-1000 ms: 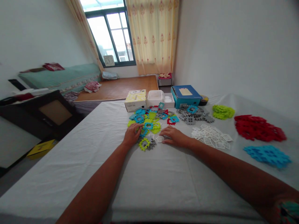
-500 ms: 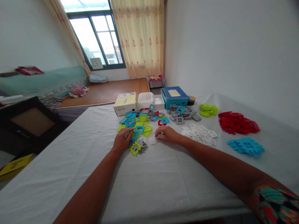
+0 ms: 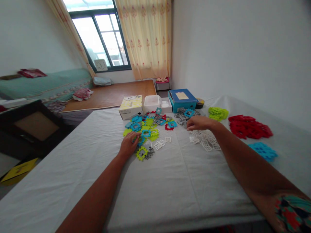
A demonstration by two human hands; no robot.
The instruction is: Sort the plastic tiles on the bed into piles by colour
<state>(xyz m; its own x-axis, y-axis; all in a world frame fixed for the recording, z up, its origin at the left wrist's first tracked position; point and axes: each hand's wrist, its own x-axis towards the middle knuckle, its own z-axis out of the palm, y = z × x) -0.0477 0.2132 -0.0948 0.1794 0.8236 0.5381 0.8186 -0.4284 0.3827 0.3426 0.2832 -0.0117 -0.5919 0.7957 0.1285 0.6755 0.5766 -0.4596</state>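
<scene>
My left hand (image 3: 130, 145) rests on the near edge of a mixed pile of blue, lime, grey and red flat puzzle pieces (image 3: 148, 127), its fingers curled over them beside a lime piece (image 3: 141, 152). My right hand (image 3: 198, 123) hovers over the pile of white pieces (image 3: 205, 139), next to the grey pile (image 3: 182, 119); its fingers are pinched together and what they hold is too small to make out. A few loose white pieces (image 3: 162, 142) lie between the two hands.
Sorted piles lie to the right: lime (image 3: 218, 113), red (image 3: 247, 125), blue (image 3: 262, 150). A yellow box (image 3: 130, 107), a clear tub (image 3: 152, 103) and a blue box (image 3: 182, 99) stand at the table's far edge. A dark cabinet (image 3: 29, 124) stands to the left.
My right hand has left the loose white pieces near the mixed pile and moved right and away, to above the white pile. My left hand has stayed put.
</scene>
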